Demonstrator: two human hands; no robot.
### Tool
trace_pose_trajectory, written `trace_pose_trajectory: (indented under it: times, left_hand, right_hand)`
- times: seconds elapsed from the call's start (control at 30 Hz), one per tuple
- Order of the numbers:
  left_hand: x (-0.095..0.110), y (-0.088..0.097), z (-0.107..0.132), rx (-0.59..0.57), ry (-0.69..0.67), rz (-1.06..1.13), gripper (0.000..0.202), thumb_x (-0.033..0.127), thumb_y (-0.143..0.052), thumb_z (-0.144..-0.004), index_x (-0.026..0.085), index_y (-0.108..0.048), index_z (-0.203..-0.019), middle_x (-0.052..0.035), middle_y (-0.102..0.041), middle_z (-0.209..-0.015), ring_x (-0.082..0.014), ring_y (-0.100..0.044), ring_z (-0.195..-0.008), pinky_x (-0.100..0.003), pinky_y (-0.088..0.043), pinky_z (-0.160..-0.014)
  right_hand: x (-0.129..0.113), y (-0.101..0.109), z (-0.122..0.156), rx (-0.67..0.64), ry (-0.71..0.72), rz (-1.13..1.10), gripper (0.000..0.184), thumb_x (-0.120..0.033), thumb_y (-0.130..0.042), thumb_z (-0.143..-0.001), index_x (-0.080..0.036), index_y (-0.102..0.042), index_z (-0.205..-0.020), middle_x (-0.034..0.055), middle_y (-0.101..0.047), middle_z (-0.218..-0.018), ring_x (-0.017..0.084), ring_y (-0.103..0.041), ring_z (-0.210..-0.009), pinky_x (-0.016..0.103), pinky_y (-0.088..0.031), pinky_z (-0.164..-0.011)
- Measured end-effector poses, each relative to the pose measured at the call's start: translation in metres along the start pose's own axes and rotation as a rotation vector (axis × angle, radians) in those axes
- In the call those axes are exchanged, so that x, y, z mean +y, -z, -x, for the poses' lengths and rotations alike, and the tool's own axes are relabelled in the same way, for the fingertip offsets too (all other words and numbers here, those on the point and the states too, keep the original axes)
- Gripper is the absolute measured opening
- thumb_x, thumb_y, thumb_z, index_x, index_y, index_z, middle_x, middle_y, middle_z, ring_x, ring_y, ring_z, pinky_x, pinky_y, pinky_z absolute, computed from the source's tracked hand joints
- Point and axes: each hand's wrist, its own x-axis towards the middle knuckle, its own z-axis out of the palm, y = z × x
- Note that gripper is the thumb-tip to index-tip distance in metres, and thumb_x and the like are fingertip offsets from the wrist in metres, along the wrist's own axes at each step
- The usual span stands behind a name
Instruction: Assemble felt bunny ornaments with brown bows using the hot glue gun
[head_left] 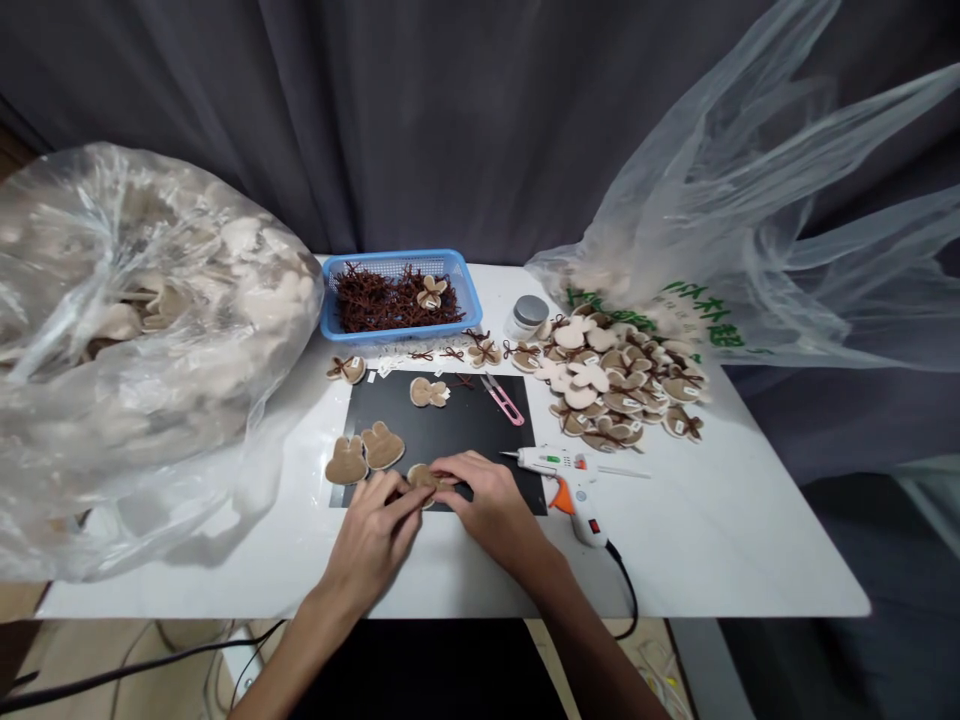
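Observation:
Both my hands meet over a tan bunny-shaped fabric patch (pixel 421 475) near the front edge of a black mat (pixel 442 430). My left hand (pixel 379 520) grips its left side with closed fingers. From the right, my right hand (pixel 484 495) pinches the same patch, its fingers partly covering it. To the left lie two plain bunny patches (pixel 346 461) side by side, partly off the mat. A further patch with a small white tag (pixel 429 392) rests higher on the mat. Pink thread snips (pixel 504 400) and a brown bow (pixel 465 381) lie at the mat's upper right.
A white glue gun (pixel 559 462) with an orange trigger lies right of the mat. Behind stand a blue basket (pixel 401 330) of brown bows and a grey-lidded jar (pixel 529 314). Finished patches (pixel 622 390) pile up at right by a plastic bag (pixel 720 230); a bulging bag (pixel 150 350) fills the left.

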Motion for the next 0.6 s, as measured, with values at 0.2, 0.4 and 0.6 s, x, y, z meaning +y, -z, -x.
trace_pose_trajectory:
  times: [0.2,0.4,0.6]
  left_hand:
    - [0.0032,0.0007,-0.0046,-0.045,0.015,-0.032,0.028,0.014,-0.057,-0.107,0.024,-0.076,-0.124,-0.002,-0.061,-0.092,-0.0203,-0.057,-0.086,-0.036,-0.04,-0.078]
    - [0.0042,0.0038,-0.0068,-0.098,0.061,-0.031,0.03,0.011,-0.057,-0.105,0.025,-0.077,-0.122,-0.0024,-0.063,-0.095,-0.0204,-0.059,-0.089,-0.036,-0.039,-0.079]
    - [0.0034,0.0068,-0.0083,-0.092,0.048,-0.015,0.035,0.01,-0.058,-0.105,0.029,-0.077,-0.128,-0.0037,-0.066,-0.099,-0.0209,-0.061,-0.093,-0.036,-0.038,-0.077]
  right_hand:
    - [-0.0007,0.0031,-0.0017,-0.026,0.004,0.025,0.024,-0.003,-0.077,-0.09,-0.023,-0.079,-0.103,0.0032,-0.081,-0.095,0.023,-0.074,-0.088,0.033,-0.057,-0.081]
    - [-0.0003,0.0007,0.0002,-0.043,0.031,0.07,0.021,-0.003,-0.074,-0.093,-0.022,-0.078,-0.103,0.0049,-0.081,-0.096,0.023,-0.073,-0.09,0.032,-0.056,-0.08]
    - [0.0013,0.0007,0.0015,-0.08,0.104,0.094,0.019,-0.005,-0.069,-0.098,-0.022,-0.075,-0.099,0.0044,-0.077,-0.093,0.023,-0.069,-0.091,0.032,-0.054,-0.078]
